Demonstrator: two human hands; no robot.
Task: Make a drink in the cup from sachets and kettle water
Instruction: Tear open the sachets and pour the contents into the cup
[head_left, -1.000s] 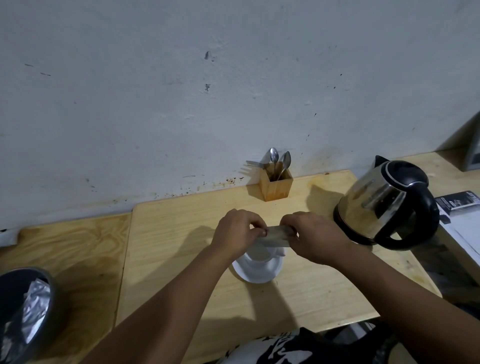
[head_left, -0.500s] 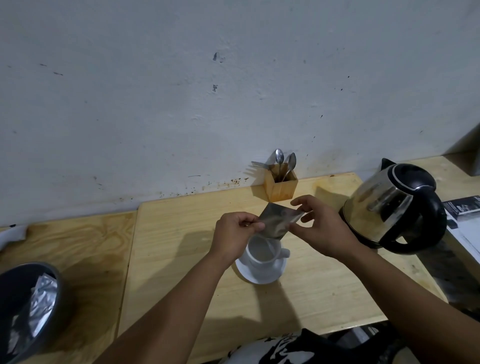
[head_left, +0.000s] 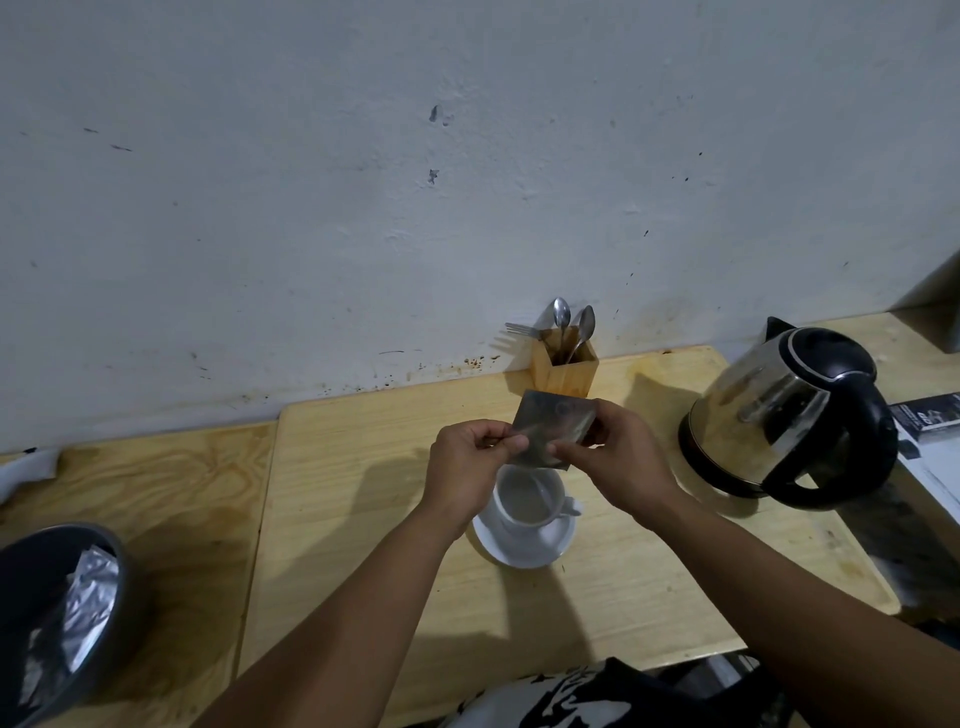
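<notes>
A silvery sachet (head_left: 555, 426) is held upright just above a white cup (head_left: 529, 499), which stands on a white saucer (head_left: 524, 551) in the middle of the wooden table (head_left: 363, 467). My left hand (head_left: 467, 462) pinches the sachet's lower left edge. My right hand (head_left: 618, 457) grips its right side, thumb on the lower edge. A steel kettle (head_left: 779, 415) with a black handle and lid stands to the right of the cup. I cannot tell what the cup holds.
A wooden holder (head_left: 563, 366) with two spoons and a fork stands against the wall behind the cup. A grey bin (head_left: 62, 613) with foil wrappers inside sits at the lower left. Printed papers (head_left: 930, 436) lie at the right edge.
The sachet went from lying flat between both hands over the cup to standing upright. My right hand has shifted its hold to the sachet's right side.
</notes>
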